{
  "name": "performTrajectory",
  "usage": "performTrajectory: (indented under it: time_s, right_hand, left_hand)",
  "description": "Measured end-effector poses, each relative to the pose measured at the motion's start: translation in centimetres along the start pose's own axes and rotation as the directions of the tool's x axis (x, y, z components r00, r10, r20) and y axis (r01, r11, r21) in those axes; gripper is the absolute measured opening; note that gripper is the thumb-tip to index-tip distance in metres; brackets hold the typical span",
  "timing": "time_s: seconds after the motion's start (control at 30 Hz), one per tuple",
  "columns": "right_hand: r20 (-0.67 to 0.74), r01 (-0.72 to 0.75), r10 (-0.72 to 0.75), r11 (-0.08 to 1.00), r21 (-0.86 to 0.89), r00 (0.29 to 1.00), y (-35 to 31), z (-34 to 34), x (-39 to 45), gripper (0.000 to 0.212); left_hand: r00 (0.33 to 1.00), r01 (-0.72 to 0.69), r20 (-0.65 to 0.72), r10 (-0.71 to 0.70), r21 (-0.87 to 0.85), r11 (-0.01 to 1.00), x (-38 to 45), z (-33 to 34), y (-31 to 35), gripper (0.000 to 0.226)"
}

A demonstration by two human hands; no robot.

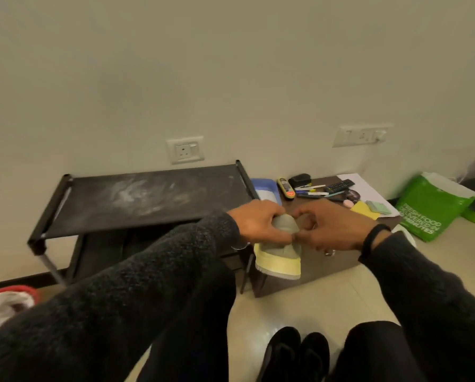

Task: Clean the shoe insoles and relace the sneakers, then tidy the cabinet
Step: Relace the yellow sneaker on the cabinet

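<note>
Item: grey-and-yellow sneaker (279, 260), held in the air before the front edge of the low brown cabinet (327, 267), sole toward you. Your left hand (258, 223) grips its grey upper; your right hand (333, 226) pinches something at the same spot, possibly a lace, too blurred to confirm. Black shoe rack (137, 201) stands left of the cabinet.
</note>
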State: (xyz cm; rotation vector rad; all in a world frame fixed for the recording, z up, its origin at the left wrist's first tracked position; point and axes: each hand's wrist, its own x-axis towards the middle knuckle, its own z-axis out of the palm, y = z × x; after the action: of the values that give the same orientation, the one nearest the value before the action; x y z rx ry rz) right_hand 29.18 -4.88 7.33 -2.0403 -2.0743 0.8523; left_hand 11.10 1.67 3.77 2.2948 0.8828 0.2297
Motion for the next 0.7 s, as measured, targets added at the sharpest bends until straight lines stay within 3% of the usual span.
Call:
performTrajectory:
  time_s: [0.33, 0.7]
  right_hand:
    - [0.129, 0.35, -0.381, 0.913, 0.209, 0.916, -16.2, 1.1, -2.5, 0.031]
    - [0.308, 0.468, -0.503, 0.864, 0.184, 0.808, -27.6, 14.0, 0.5, 0.027]
  left_hand:
    - [0.949, 0.17, -0.24, -0.202, -0.148, 0.974, -18.3, -8.8, -1.1, 0.023]
    - [0.813, 0.416, -0.371, -0.449, -0.169, 0.894, -33.4, -6.9, -9.3, 0.026]
